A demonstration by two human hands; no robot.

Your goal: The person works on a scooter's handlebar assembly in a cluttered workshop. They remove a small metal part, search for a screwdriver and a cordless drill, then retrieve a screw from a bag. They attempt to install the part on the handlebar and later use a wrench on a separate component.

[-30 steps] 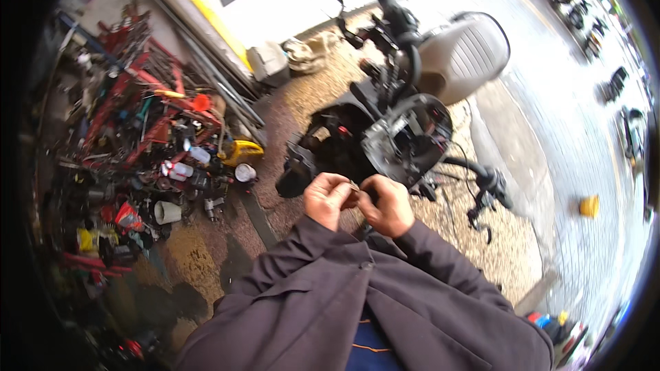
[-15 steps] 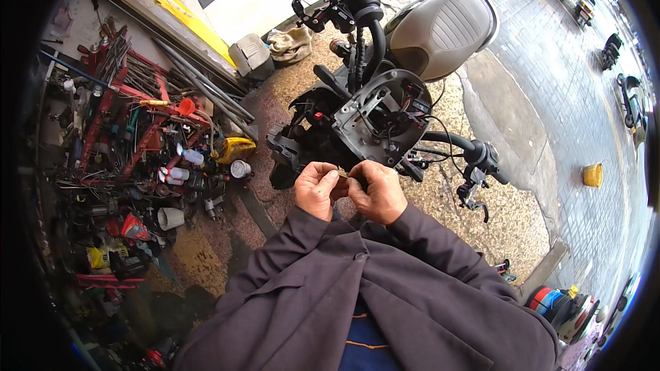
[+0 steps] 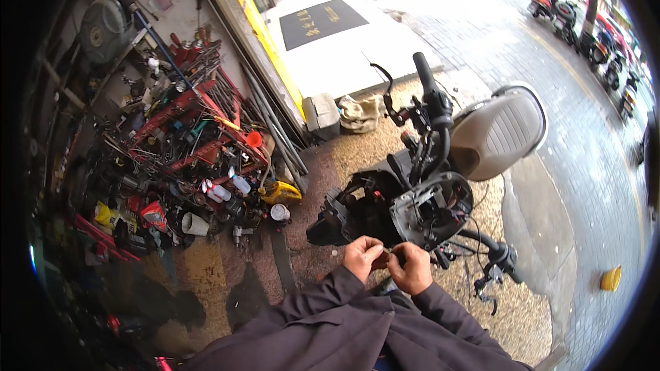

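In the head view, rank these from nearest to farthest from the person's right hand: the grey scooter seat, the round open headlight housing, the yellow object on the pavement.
From the right hand:
1. Headlight housing, just above the hand.
2. Scooter seat, farther up and right.
3. Yellow object, far right on the pavement.

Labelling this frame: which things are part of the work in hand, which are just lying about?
In the work:
left hand
right hand
small part pinched between them, too small to identify
scooter's open headlight housing

Lying about:
red tool rack
yellow container
white cup
scooter seat
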